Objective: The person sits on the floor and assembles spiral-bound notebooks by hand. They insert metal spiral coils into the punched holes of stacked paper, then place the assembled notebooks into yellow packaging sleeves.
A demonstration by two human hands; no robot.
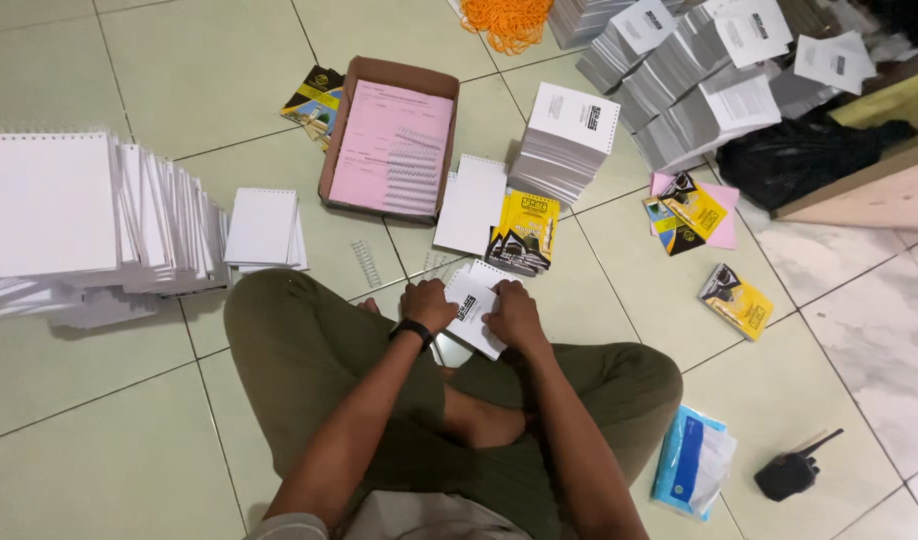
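Note:
I sit cross-legged on a tiled floor. My left hand (pixel 426 303), with a black band on its wrist, and my right hand (pixel 512 313) both grip a small white punched notepad (pixel 472 305) held just above my knees. Just beyond the pad lies a stack of yellow-and-black covers (pixel 526 232). A loose wire spiral (pixel 367 262) lies on the tile to the left of my hands.
A cardboard box (pixel 389 70) holds pink sheets and wire spirals. White pad stacks stand at left (pixel 89 220), centre (pixel 569 140) and top right (pixel 699 80). More covers (pixel 736 300), a blue packet (pixel 691 460), a black handset (pixel 794 470), a black bag (pixel 799 155), orange cord (pixel 504 20).

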